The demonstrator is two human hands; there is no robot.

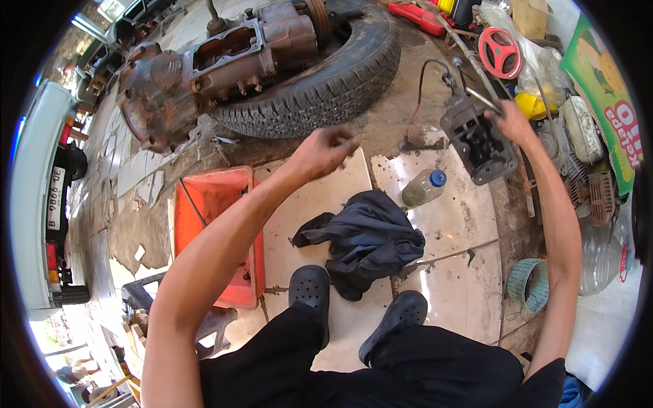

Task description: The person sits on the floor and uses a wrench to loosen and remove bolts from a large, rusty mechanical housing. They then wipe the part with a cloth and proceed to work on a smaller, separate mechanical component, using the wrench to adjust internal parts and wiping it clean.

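My right hand (509,121) grips a metal rod (479,95) on a dark, greasy cast housing (476,143), lifting it at the right. My left hand (332,148) hovers near the centre with loosely bent, slightly spread fingers and nothing visible in them; it is a little blurred. Below it a crumpled dark cloth (364,241) lies on the tiles beside a bottle (422,190) with a blue cap. A large rusty gearbox (228,61) rests at the top left, beside and over a tyre (306,98).
A red plastic bin (211,197) stands left of my feet. A wire basket (527,282), a red handwheel (500,53), metal scrap and a signboard (598,95) crowd the right side. A light vehicle (41,197) stands at the far left. Small tools (224,141) lie by the tyre.
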